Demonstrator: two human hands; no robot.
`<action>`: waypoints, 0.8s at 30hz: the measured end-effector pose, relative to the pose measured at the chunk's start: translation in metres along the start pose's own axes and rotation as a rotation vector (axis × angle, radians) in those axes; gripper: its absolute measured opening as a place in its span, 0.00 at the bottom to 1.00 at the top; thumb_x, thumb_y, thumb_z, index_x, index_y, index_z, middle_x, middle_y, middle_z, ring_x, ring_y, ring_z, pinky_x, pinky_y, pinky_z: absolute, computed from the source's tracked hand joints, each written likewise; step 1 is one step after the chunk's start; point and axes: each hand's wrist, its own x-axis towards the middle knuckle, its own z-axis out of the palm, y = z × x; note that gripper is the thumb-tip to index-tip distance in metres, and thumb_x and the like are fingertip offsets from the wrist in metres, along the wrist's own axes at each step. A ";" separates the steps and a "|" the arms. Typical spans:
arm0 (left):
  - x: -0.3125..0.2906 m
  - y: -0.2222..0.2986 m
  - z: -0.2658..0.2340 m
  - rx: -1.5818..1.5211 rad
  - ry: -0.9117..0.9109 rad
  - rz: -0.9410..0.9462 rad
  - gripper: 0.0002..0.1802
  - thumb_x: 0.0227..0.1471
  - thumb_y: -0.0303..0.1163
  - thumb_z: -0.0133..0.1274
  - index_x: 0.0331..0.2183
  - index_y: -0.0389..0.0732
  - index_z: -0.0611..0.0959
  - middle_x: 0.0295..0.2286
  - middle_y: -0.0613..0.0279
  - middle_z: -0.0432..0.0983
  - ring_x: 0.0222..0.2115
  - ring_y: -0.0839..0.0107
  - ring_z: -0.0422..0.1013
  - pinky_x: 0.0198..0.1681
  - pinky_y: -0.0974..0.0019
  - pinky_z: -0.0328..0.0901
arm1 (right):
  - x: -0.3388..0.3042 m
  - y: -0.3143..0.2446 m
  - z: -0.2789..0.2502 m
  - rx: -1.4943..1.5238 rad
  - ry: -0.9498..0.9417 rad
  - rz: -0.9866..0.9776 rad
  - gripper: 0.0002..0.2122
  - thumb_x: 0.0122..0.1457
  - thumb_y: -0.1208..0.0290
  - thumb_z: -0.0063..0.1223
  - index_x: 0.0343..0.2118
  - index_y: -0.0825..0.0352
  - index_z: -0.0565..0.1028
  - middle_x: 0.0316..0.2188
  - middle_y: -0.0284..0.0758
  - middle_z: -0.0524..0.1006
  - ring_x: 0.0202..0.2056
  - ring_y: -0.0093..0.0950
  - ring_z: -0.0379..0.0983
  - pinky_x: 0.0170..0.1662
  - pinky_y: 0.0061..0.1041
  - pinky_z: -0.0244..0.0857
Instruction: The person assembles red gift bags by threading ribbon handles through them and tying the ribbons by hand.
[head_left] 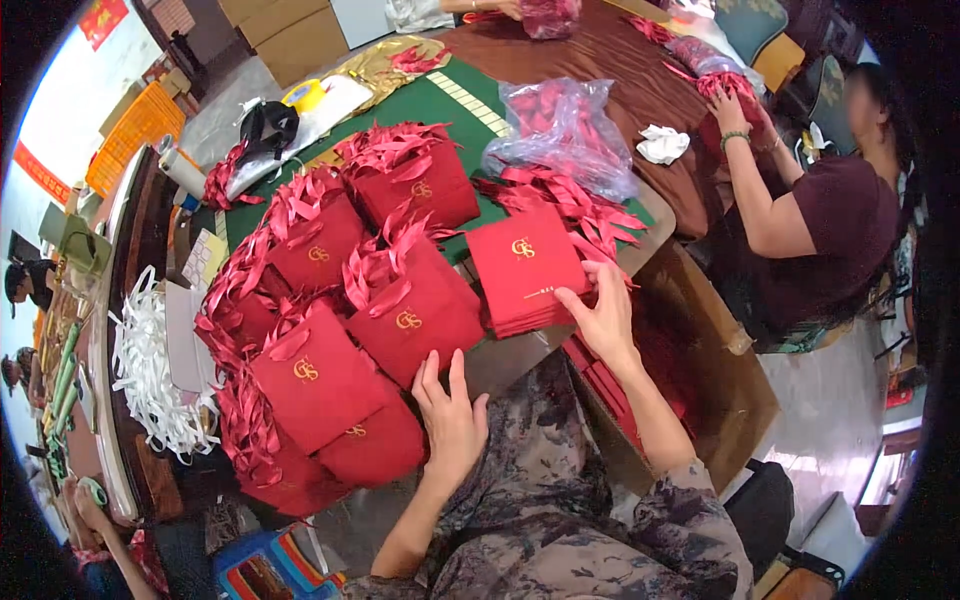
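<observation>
At the near edge of the green-topped table point(400, 112), your right hand point(605, 325) is holding a small stack of red bags point(525, 275) by its right side, the thumb lying across the front and the fingers curling around the edge. Your left hand point(452, 425) is hanging half open, fingers spread, gripping nothing visible; its fingertips are meeting the lower edge of a neighbouring red pile point(420, 325), though how firmly you cannot tell. Ribbons are trailing from the piles, a clear plastic bag point(580, 130) is sitting beyond your stack, and a co-worker point(835, 210) is handling red goods to the right.
</observation>
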 end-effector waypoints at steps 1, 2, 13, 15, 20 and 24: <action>0.000 0.000 0.000 0.002 -0.001 -0.001 0.43 0.45 0.23 0.62 0.62 0.35 0.62 0.59 0.34 0.51 0.58 0.37 0.50 0.62 0.43 0.50 | 0.001 0.004 0.001 0.049 -0.065 0.055 0.22 0.53 0.62 0.66 0.45 0.69 0.71 0.38 0.41 0.73 0.41 0.37 0.70 0.47 0.36 0.65; -0.002 -0.001 0.000 -0.018 -0.004 -0.008 0.42 0.46 0.23 0.62 0.62 0.35 0.63 0.59 0.34 0.50 0.58 0.37 0.50 0.62 0.44 0.50 | 0.001 0.005 0.003 0.047 -0.070 0.058 0.22 0.53 0.62 0.66 0.45 0.69 0.71 0.38 0.41 0.73 0.41 0.37 0.70 0.47 0.36 0.65; 0.003 -0.007 -0.003 -0.637 0.009 -0.163 0.32 0.54 0.22 0.55 0.60 0.34 0.66 0.57 0.50 0.63 0.53 0.61 0.66 0.51 0.64 0.66 | -0.037 -0.018 -0.027 0.603 0.228 0.136 0.12 0.62 0.81 0.49 0.48 0.69 0.68 0.42 0.31 0.70 0.45 0.20 0.65 0.52 0.22 0.61; 0.004 -0.001 -0.010 -1.007 0.022 -0.314 0.40 0.52 0.20 0.57 0.63 0.34 0.59 0.57 0.49 0.64 0.53 0.63 0.67 0.56 0.61 0.62 | -0.063 -0.039 -0.031 0.758 0.100 0.230 0.12 0.62 0.82 0.49 0.47 0.69 0.67 0.41 0.30 0.68 0.44 0.19 0.64 0.51 0.21 0.61; 0.002 0.005 -0.006 -1.138 0.156 -0.385 0.33 0.55 0.18 0.54 0.61 0.34 0.63 0.52 0.54 0.68 0.52 0.67 0.67 0.58 0.61 0.61 | -0.124 -0.049 -0.033 0.713 -0.326 0.298 0.13 0.62 0.78 0.54 0.48 0.68 0.67 0.42 0.31 0.67 0.45 0.19 0.65 0.50 0.21 0.62; -0.012 -0.003 -0.002 -1.030 0.223 -0.509 0.27 0.56 0.18 0.53 0.57 0.34 0.68 0.50 0.55 0.71 0.50 0.67 0.69 0.57 0.62 0.63 | -0.134 0.000 -0.009 0.749 -0.046 0.496 0.08 0.67 0.74 0.48 0.46 0.69 0.69 0.32 0.29 0.72 0.33 0.17 0.69 0.37 0.18 0.66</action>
